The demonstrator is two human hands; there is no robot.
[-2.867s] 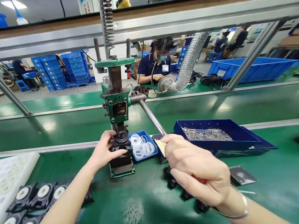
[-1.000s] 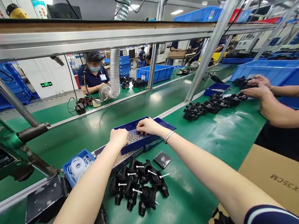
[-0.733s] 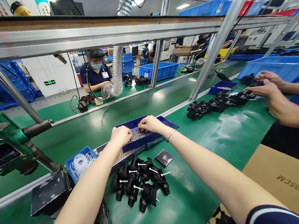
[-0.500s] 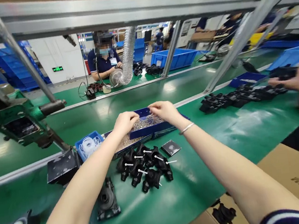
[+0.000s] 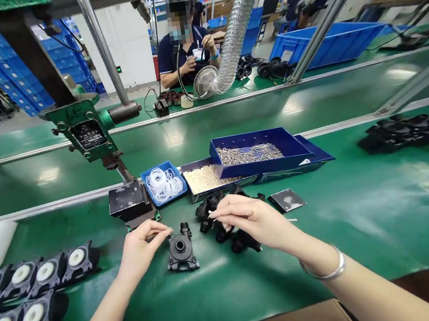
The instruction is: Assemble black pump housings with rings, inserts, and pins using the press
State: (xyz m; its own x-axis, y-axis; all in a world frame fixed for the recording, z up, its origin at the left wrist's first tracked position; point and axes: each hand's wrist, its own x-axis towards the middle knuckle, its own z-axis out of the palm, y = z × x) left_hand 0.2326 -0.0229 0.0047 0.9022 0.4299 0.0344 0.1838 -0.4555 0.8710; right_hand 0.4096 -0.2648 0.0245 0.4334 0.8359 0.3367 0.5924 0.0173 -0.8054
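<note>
My left hand (image 5: 144, 246) is closed in a pinch beside a black plastic housing (image 5: 181, 249) with a round central hole and a short spout. What its fingertips hold is too small to make out. Over a cluster of black plastic parts (image 5: 245, 242), my right hand (image 5: 248, 219) is pinched too. A tiny pale bit shows at its fingertips, but I cannot tell whether it is held or belongs to a part behind. This hand hides much of the cluster. Behind it stands a dark blue tray (image 5: 260, 166) of metal pins (image 5: 245, 154).
A blue box of white rings (image 5: 164, 184) adjoins a tray of small beige pieces (image 5: 205, 178). A green press (image 5: 90, 129) rises at left above a black block (image 5: 128, 199). Black housings with white discs (image 5: 33, 316) line the left. A co-worker (image 5: 188, 53) sits opposite.
Both hands have left the pin tray and come nearer, the left one to the single housing, the right one over the cluster. The view has turned left and down.
</note>
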